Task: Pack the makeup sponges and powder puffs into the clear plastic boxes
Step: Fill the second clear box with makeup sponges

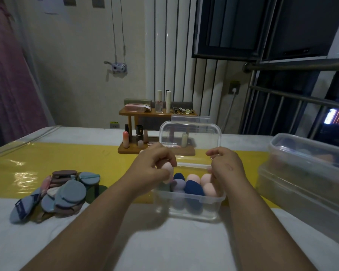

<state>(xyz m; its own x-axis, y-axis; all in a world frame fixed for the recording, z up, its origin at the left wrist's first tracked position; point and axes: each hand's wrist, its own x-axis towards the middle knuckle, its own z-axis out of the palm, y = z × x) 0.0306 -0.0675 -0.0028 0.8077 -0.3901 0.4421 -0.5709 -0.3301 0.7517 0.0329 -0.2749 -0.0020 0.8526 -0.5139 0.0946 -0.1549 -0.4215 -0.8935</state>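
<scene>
A clear plastic box [192, 209] stands open in front of me, its lid [190, 133] tipped up at the back. Inside lie several egg-shaped sponges: navy [193, 189], lilac [178, 185] and peach [210, 189]. My left hand [155, 166] grips a pale pink sponge [167, 171] over the box's left end. Over the right end hovers my right hand [226, 165], fingers curled; whether it holds anything is hidden. A heap of round powder puffs [61, 194], blue, brown and green, lies to the left on the table.
Two stacked clear boxes [305, 178] with lids on stand at the right. Behind the open box is a wooden rack [157, 114] with lipsticks and small bottles. A yellow runner [70, 163] crosses the white table. A window with metal bars is at the right.
</scene>
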